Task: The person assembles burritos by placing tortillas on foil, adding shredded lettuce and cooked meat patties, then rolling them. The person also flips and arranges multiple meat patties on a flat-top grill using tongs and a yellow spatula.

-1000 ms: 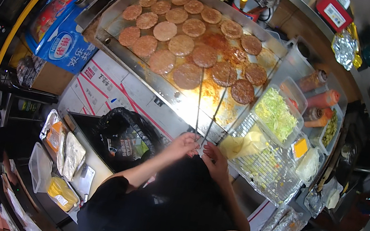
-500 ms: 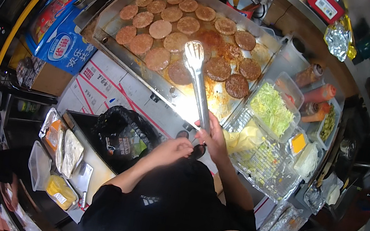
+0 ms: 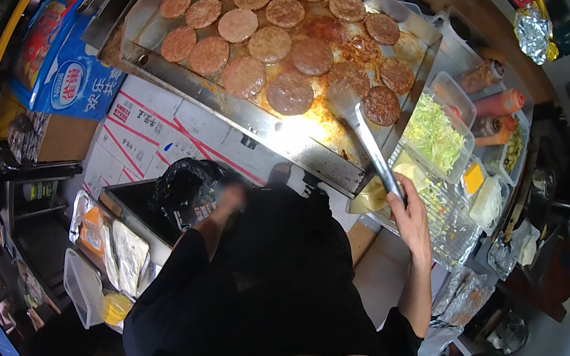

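One pair of metal tongs [image 3: 376, 154] gripped in the right hand [image 3: 409, 214], head over the griddle [image 3: 201, 91] beside a dark patty [image 3: 381, 106], left hand [image 3: 230, 197] blurred near the black bag [image 3: 173, 191], its grasp impossible to tell.

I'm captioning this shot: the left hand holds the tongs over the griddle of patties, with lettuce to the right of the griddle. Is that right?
Not quite: the head view shows the right hand holding the tongs over the griddle of patties, with lettuce to the right of the griddle.
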